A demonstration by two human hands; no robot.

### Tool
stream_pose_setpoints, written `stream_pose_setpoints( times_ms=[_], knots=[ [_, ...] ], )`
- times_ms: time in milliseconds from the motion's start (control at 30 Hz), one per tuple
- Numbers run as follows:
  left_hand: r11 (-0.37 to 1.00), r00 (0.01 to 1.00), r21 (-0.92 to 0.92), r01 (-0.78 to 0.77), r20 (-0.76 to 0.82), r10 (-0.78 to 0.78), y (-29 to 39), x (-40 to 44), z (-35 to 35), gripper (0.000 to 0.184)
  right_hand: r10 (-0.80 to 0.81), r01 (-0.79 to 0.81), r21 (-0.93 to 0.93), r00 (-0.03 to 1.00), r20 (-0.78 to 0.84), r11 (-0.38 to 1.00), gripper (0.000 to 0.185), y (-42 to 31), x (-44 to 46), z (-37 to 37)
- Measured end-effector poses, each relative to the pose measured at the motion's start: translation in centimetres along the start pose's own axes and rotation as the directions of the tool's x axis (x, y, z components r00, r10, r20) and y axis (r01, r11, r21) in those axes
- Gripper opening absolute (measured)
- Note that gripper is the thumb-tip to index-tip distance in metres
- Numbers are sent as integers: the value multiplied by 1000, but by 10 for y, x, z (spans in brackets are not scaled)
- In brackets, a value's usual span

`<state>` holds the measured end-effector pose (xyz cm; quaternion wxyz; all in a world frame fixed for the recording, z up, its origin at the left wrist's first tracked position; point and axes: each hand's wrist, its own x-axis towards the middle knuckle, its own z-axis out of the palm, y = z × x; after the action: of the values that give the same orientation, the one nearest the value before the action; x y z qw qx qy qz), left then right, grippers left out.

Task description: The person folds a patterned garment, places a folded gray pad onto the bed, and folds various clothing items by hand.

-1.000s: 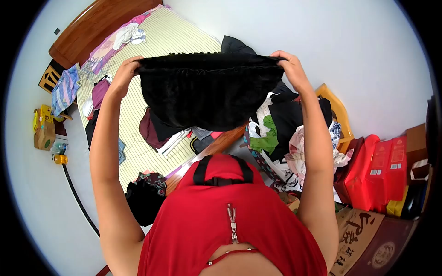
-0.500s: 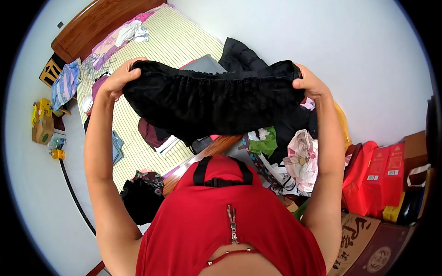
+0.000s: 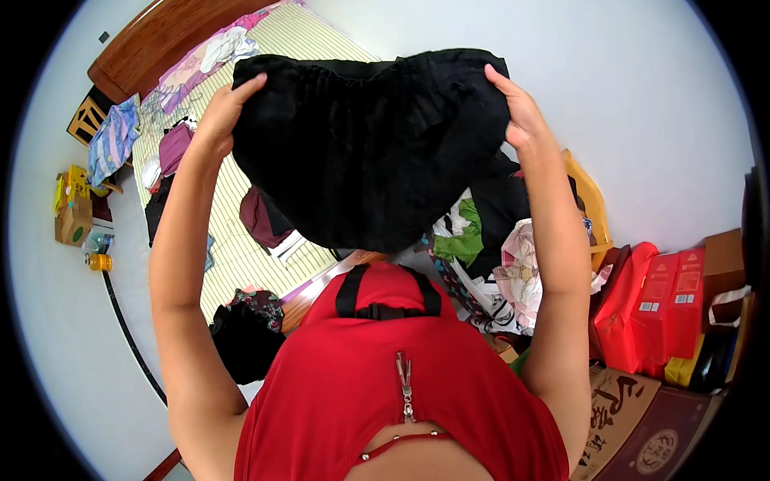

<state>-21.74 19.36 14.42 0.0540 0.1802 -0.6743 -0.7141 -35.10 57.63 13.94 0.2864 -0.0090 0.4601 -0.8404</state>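
Observation:
A black garment [image 3: 369,152] with a gathered waistband hangs spread between my two hands, raised over the bed's edge. My left hand [image 3: 228,112] grips its upper left corner, thumb in front and the other fingers hidden behind the cloth. At the upper right corner, my right hand [image 3: 520,108] pinches the fabric the same way. Below the garment, a maroon cloth [image 3: 261,220] and folded white cloth [image 3: 293,247] lie on the striped mat [image 3: 233,268]. A green cloth [image 3: 461,234] rests among heaped clothes to the right.
A wooden headboard [image 3: 152,48] stands at the upper left. Black clothing [image 3: 245,345] lies at the bed's near edge. On the right are a yellow chair [image 3: 589,200], red bags [image 3: 630,309] and cardboard boxes [image 3: 622,409]. A draped chair [image 3: 116,140] stands far left.
Both hands have risen with the black garment since half a second ago. It now hangs taller and wider open, after sagging lower and more bunched.

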Motion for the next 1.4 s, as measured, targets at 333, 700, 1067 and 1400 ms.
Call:
stream_pose_setpoints(
  times_ms=[333,700,1067,1400],
  knots=[
    [993,992,-25,-116,51,117,8,-36,70,33,-52,46,45,987,154,998,24,58,-6,103],
    [990,974,7,-144,178,141,8,-47,96,46,-139,263,-414,941,307,871,40,74,-19,128],
    [801,833,255,-543,287,473,-14,-48,93,40,-339,432,-514,902,269,741,28,96,-14,125],
    [698,746,269,-663,321,584,-84,-41,37,90,-146,289,-550,946,289,784,29,83,-40,127]
  ],
)
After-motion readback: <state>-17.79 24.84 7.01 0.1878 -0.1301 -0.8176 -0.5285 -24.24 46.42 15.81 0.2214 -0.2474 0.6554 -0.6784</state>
